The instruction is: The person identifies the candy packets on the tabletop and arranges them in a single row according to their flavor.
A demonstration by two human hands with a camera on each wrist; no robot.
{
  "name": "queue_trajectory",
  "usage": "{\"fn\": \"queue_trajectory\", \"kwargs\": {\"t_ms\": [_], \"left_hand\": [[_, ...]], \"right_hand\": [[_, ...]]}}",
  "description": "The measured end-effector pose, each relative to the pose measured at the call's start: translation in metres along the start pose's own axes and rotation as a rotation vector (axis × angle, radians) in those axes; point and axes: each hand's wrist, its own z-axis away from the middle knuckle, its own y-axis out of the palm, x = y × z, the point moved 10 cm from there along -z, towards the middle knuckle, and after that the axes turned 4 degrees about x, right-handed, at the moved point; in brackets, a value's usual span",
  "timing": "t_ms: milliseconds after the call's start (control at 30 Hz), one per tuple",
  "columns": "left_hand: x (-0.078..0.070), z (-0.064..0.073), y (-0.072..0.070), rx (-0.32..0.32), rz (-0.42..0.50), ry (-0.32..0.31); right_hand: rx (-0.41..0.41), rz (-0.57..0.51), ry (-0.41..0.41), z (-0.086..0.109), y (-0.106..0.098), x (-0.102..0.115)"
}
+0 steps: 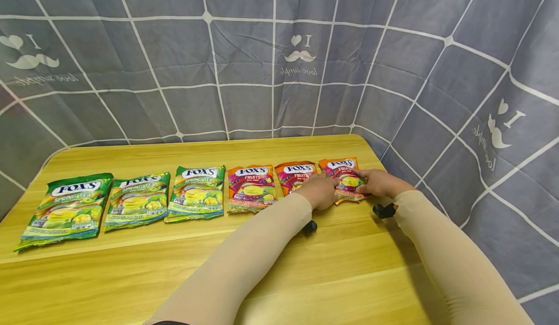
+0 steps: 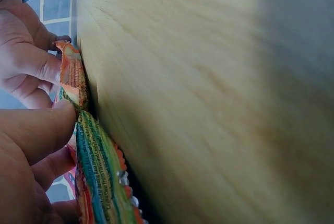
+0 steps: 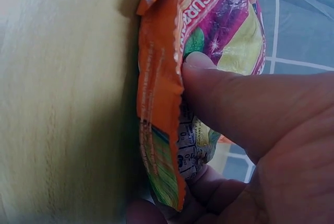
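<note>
An orange-and-purple fruit candy bag [image 1: 347, 182] lies rightmost on the table. My right hand [image 1: 379, 183] pinches its right side, the thumb [image 3: 214, 85] on the front and other fingers curled at the edge. My left hand [image 1: 320, 190] rests over the second fruit candy bag [image 1: 297, 173], partly hiding it, and its fingertips reach the left edge of the rightmost bag. In the left wrist view, the left thumb [image 2: 44, 130] touches where the two bags' lower edges meet. A third fruit candy bag [image 1: 252, 189] lies left of these.
Three green spring tea candy bags [image 1: 196, 194], [image 1: 137, 203], [image 1: 67, 211] continue the row to the left on the wooden table [image 1: 131, 276]. A grey checked curtain [image 1: 244, 63] hangs behind and at the right edge. Dark wrist straps [image 1: 384, 211] sit beneath the hands.
</note>
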Motion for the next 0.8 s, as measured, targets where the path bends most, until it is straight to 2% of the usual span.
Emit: {"fn": "queue_trajectory", "kwargs": {"t_ms": [367, 800], "left_hand": [[-0.0026, -0.0010, -0.0004, 0.001, -0.070, 0.010], [-0.0010, -0.0023, 0.0010, 0.003, -0.063, -0.006]], "right_hand": [[0.007, -0.006, 0.010, 0.0005, -0.0001, 0.0022], [0.010, 0.001, 0.014, -0.0016, 0.0009, -0.0008]]}}
